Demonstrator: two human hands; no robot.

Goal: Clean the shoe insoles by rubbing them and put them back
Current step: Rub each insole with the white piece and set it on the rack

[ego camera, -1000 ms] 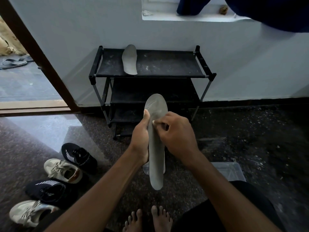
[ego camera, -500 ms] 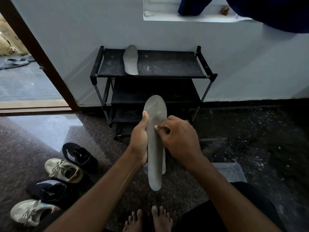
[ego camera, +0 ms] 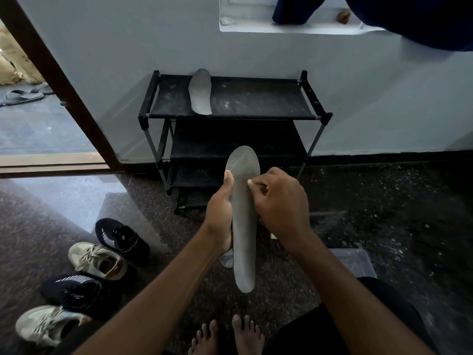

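I hold a long grey insole (ego camera: 243, 226) upright in front of me, toe end up. My left hand (ego camera: 220, 216) grips its left edge, thumb lying along the front. My right hand (ego camera: 281, 203) is curled at the right edge, with the thumb tip pressed on the upper part of the insole. A pale piece (ego camera: 227, 260) shows below my left palm, behind the insole; what it is I cannot tell. A second grey insole (ego camera: 201, 92) lies on the top shelf of the black shoe rack (ego camera: 256, 116).
Two black sneakers (ego camera: 122, 238) (ego camera: 69, 290) and two beige ones (ego camera: 97, 261) (ego camera: 43, 326) lie on the floor at lower left. A clear plastic container (ego camera: 355, 262) sits by my right leg. My bare feet (ego camera: 225, 336) are below. An open doorway is at the left.
My right thumb slid down the insole a little and then back up toward its right edge. The left hand and the insole have barely moved.
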